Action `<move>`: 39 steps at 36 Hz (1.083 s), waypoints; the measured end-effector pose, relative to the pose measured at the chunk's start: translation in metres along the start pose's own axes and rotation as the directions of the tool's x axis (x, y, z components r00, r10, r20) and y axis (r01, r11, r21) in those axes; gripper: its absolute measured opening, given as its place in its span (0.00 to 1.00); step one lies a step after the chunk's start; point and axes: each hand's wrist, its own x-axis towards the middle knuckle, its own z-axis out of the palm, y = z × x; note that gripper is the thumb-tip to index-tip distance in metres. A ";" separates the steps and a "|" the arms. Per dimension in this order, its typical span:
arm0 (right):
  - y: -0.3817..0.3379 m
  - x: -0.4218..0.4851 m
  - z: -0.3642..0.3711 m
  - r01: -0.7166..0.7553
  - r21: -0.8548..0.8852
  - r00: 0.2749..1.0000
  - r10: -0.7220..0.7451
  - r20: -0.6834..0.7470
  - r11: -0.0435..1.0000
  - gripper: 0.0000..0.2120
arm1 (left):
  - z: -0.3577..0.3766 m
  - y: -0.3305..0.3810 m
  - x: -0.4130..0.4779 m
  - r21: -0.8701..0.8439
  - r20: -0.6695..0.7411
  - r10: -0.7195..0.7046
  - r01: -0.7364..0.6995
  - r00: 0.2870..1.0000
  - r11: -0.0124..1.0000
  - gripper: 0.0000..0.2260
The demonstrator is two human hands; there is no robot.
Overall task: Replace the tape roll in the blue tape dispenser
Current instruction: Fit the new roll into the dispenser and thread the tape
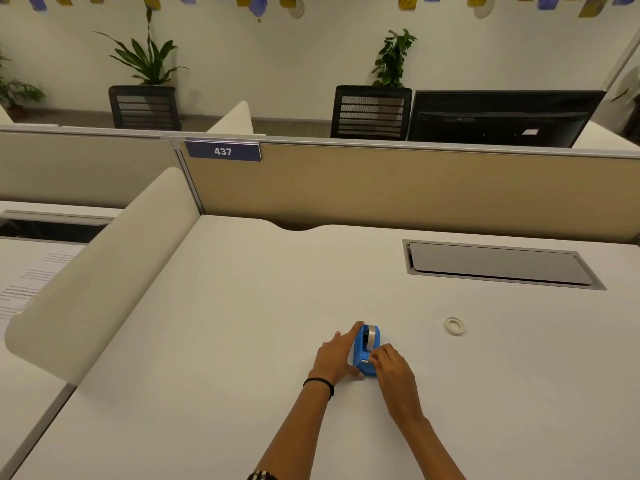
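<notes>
The blue tape dispenser [366, 348] stands on the white desk [242, 341] with a clear tape roll [371, 336] seated in it. My left hand [335, 355] holds the dispenser's left side, index finger stretched along its top edge. My right hand [391, 367] pinches at the near end of the dispenser, by the cutter, with fingertips closed where the tape end lies. A second, thin whitish tape ring [454, 326] lies flat on the desk to the right, apart from both hands.
A grey cable flap [498, 263] is set into the desk at the back right. A curved white side divider [104, 271] rises on the left and a tan partition [381, 188] closes the back. Papers [31, 282] lie on the neighbouring desk.
</notes>
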 end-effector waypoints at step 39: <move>-0.002 -0.001 0.003 0.015 -0.042 0.996 -0.019 -0.082 0.999 0.34 | -0.003 0.002 -0.003 0.007 0.014 0.004 -0.004 1.000 1.000 0.45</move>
